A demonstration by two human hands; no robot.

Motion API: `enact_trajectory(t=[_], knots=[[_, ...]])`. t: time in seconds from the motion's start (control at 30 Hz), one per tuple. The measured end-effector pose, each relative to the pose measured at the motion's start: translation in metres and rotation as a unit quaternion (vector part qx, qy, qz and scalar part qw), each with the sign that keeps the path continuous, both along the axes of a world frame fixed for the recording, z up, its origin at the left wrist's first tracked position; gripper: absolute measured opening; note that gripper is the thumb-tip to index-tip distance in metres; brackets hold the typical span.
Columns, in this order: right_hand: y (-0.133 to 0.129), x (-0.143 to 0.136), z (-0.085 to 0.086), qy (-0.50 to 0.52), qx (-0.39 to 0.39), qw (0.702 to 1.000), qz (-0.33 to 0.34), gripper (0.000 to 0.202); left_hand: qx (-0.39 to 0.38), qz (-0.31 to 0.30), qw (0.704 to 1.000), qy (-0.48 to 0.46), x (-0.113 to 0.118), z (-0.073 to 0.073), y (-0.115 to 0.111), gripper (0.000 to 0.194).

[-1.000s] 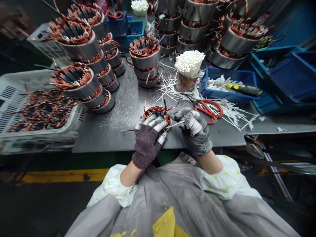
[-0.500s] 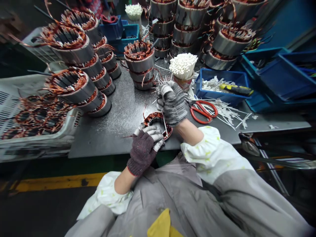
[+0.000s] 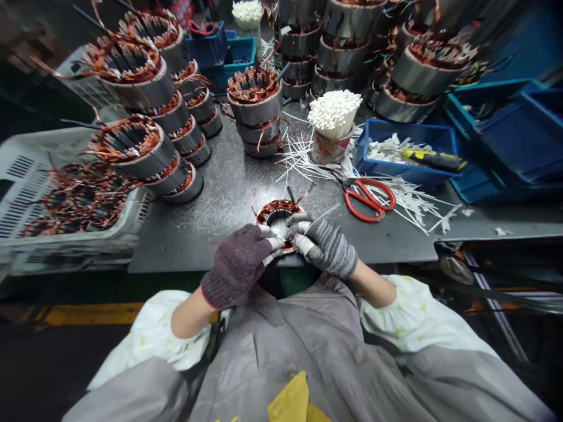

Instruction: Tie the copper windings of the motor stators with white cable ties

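Note:
A copper-wound stator ring lies at the table's front edge, its windings showing around a dark toothed bore. My left hand, in a dark purple glove with white fingertips, grips the ring's front left rim. Over the right side of the same ring is my right hand, in a grey striped glove, its fingers pinched together. From those fingers a thin white strip sticks out up and to the right. Both sets of fingertips nearly meet at the ring's front and hide part of it.
Stacked stators stand at left, beside a white crate of wound rings. Behind the ring are another stator stack and a cup of white strips. Red-handled scissors and a blue bin with a yellow-black tool lie right.
My right hand has come down from above the ring's far right side to its front right rim, the white strip now pointing outward. My left hand has turned, fingers along the front rim.

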State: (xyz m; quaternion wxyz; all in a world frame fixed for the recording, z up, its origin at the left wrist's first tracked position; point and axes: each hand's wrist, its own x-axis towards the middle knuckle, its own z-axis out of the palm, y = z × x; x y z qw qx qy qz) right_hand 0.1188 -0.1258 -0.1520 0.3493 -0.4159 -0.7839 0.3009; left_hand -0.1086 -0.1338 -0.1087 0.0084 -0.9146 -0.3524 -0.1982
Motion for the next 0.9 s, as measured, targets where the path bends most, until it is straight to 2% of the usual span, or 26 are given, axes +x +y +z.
enact_trajectory(t=[0.1,0.17,0.23,0.3,0.33,0.37,0.4,0.43,0.5,0.53,0.57,0.67,0.73,0.83,0.9], knots=[[0.029,0.005,0.0,0.041,-0.02,0.994,0.097,0.022,-0.002,-0.135,0.99,0.032,-0.001,0.006,0.021,0.022],[0.043,0.009,0.003,0.067,-0.039,0.986,0.146,0.022,0.008,-0.192,0.981,0.027,-0.001,0.006,0.028,0.02],[0.052,0.013,0.006,0.081,-0.064,0.978,0.182,0.023,0.034,-0.204,0.978,0.021,-0.001,0.004,0.03,0.019],[0.06,0.02,0.009,0.097,-0.087,0.968,0.213,0.023,0.066,-0.171,0.983,0.017,-0.003,0.001,0.027,0.02],[0.066,0.027,0.01,0.11,-0.093,0.968,0.205,0.024,0.078,-0.141,0.987,0.013,-0.003,0.0,0.024,0.02],[0.073,0.034,0.012,0.129,-0.092,0.973,0.167,0.027,0.088,-0.106,0.99,0.009,-0.003,-0.002,0.021,0.02],[0.082,0.042,0.014,0.155,-0.081,0.98,0.095,0.029,0.094,-0.073,0.993,0.002,-0.003,-0.005,0.018,0.02],[0.093,0.051,0.016,0.185,-0.062,0.981,-0.006,0.03,0.096,-0.048,0.994,-0.007,-0.002,-0.008,0.015,0.021],[0.118,0.064,0.021,0.231,-0.01,0.948,-0.218,0.025,0.086,-0.029,0.995,-0.033,0.001,-0.015,0.01,0.023],[0.131,0.068,0.023,0.24,0.014,0.927,-0.289,0.023,0.08,-0.026,0.995,-0.047,0.003,-0.019,0.008,0.024],[0.143,0.07,0.026,0.24,0.032,0.913,-0.327,0.021,0.077,-0.021,0.995,-0.062,0.005,-0.022,0.006,0.024],[0.168,0.067,0.032,0.232,0.062,0.916,-0.322,0.021,0.085,0.005,0.993,-0.087,0.009,-0.03,0.001,0.022],[0.173,0.067,0.037,0.263,0.082,0.912,-0.303,0.022,0.081,0.013,0.992,-0.096,0.011,-0.032,-0.001,0.021],[0.163,0.072,0.045,0.343,0.09,0.887,-0.295,0.029,0.057,0.03,0.991,-0.117,0.016,-0.034,-0.002,0.022],[0.146,0.075,0.049,0.379,0.114,0.868,-0.302,0.029,0.04,0.053,0.988,-0.142,0.021,-0.033,-0.001,0.025]])
